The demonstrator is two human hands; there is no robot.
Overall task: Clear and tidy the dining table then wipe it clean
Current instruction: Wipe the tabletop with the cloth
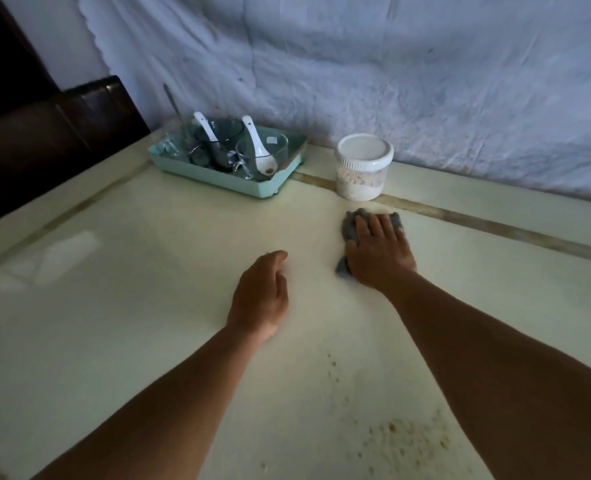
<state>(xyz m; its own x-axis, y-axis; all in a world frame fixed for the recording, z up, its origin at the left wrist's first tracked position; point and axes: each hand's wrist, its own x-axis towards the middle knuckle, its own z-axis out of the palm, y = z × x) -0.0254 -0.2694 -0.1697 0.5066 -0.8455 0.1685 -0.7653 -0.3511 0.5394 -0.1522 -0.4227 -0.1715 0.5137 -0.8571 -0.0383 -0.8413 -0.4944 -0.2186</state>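
Grey cloth (352,226) right of centre in the frame, pinned flat under the right hand (379,249), fingers straight and spread to press the wipe. The left hand (261,296) rests alongside, loosely curled, holding nothing, probably bracing. Glasses and spoons are gathered in the mint tray (218,176) upper centre beside a lidded jar (363,168), freeing the cream dining table (131,289); orange crumbs (405,441) wait lower right, with a white sheet (391,81) behind.

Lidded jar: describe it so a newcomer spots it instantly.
Follow the cream table to its far edge by the white sheet. Right of the mint tray stands a clear jar, partly filled with pale grains. Unlike the tray's open glasses, it has a white ribbed lid.
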